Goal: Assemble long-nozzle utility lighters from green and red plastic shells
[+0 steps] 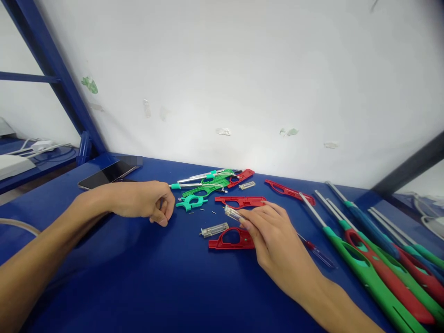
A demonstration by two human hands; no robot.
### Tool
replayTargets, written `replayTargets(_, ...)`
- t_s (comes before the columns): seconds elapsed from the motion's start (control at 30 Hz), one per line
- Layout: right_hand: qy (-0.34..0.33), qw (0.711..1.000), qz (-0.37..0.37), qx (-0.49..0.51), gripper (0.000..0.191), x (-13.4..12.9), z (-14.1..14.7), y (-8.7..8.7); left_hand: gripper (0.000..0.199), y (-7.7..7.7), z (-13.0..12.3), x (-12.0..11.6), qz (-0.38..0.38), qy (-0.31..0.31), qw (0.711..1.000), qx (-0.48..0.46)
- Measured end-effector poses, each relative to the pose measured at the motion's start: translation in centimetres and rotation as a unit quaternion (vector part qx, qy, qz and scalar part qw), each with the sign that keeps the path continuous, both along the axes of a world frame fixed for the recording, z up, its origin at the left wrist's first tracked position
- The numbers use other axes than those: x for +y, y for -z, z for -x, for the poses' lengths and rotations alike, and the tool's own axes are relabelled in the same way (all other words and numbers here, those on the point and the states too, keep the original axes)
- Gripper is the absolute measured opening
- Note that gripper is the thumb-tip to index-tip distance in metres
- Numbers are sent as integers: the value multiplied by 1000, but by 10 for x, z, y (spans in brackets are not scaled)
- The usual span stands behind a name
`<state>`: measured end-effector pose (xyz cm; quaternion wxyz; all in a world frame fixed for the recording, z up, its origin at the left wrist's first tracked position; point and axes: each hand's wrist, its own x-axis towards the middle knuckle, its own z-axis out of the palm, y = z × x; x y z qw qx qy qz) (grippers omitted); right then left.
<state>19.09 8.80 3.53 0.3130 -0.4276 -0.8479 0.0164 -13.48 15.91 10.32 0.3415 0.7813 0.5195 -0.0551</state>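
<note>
My right hand (pixel 277 240) pinches a small clear lighter fuel tank (pixel 231 212) between thumb and fingers, above the table. Below it lie a second clear fuel tank (pixel 214 230) and a red lighter handle half (pixel 225 241), which my hand partly covers. My left hand (pixel 151 201) is closed, fingers curled in to the thumb; whether it holds anything is hidden. Just right of it are a teal trigger piece (pixel 192 202) and several tiny screws (pixel 202 209). Another red handle half (pixel 241 200) lies behind my right fingertips.
Green handle shells (pixel 208 187) and metal lighter tubes (pixel 192 179) are piled at the back. A red shell (pixel 289 191) lies farther right. Several long lighters (pixel 367 268) fill the right side, near a screwdriver (pixel 321 254). A phone (pixel 107 173) rests back left on the blue table (pixel 166 286).
</note>
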Motion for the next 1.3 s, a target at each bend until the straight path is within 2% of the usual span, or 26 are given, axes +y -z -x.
replayTargets(0.13, -3, 1000, 11, 7, 26, -1, 1, -1, 23, 1, 9, 1, 13, -25, 1000, 2)
replayTargets(0.3, -4, 1000, 1, 19, 25, -2, 1, 0, 6, 5, 8, 3, 28, -22, 999, 2)
replayTargets(0.6, -12, 1000, -4, 23, 23, -3, 2, 1, 12, -2, -5, -3, 23, 2, 999, -42)
replayTargets(0.77, -19, 999, -21, 30, 22, -2, 2, 1, 29, 14, -36, -3, 3, -4, 988, -156)
replayTargets(0.9, -16, 999, -22, 32, 16, 2, 0, 3, 36, 37, -61, -11, 36, -14, 967, -251)
replayTargets(1.03, -23, 999, -11, 29, 15, 4, -2, 2, 44, 54, -75, -17, 78, -13, 945, -317)
replayTargets(1.13, -30, 999, 2, 25, 14, 4, -1, 1, 45, 57, -76, -18, 91, -18, 932, -351)
replayTargets(1.3, -29, 999, 8, 25, 14, 4, -1, 0, 40, 54, -75, -20, 103, -21, 917, -384)
